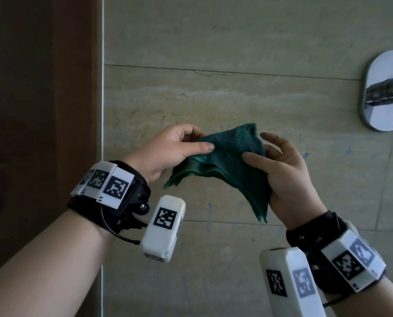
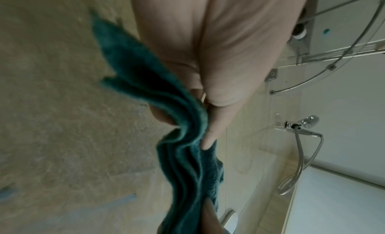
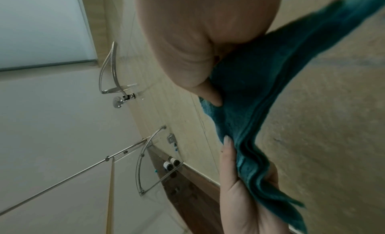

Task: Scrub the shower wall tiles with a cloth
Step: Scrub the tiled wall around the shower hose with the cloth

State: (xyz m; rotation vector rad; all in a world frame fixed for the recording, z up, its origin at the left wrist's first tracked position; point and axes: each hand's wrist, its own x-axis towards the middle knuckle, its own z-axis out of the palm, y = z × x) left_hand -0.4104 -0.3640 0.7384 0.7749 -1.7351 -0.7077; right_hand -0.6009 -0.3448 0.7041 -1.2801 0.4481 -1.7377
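A folded dark green cloth (image 1: pixel 227 163) hangs between both hands in front of the beige wall tiles (image 1: pixel 213 92), not touching them. My left hand (image 1: pixel 179 149) pinches its upper left part between thumb and fingers. My right hand (image 1: pixel 280 170) holds its right edge with the thumb on top and the fingers behind. In the left wrist view the cloth (image 2: pixel 183 155) runs down from my left hand (image 2: pixel 208 83). In the right wrist view the cloth (image 3: pixel 256 92) lies under my right hand (image 3: pixel 206 59), with the left hand (image 3: pixel 239 180) gripping its lower end.
A chrome mixer plate with its lever (image 1: pixel 387 94) sits on the wall at the right. A dark brown panel (image 1: pixel 40 110) borders the tiles on the left. Blue marks (image 1: pixel 209 216) dot the lower tiles. A shower hose (image 2: pixel 300 163) and a glass corner shelf (image 3: pixel 154 160) are nearby.
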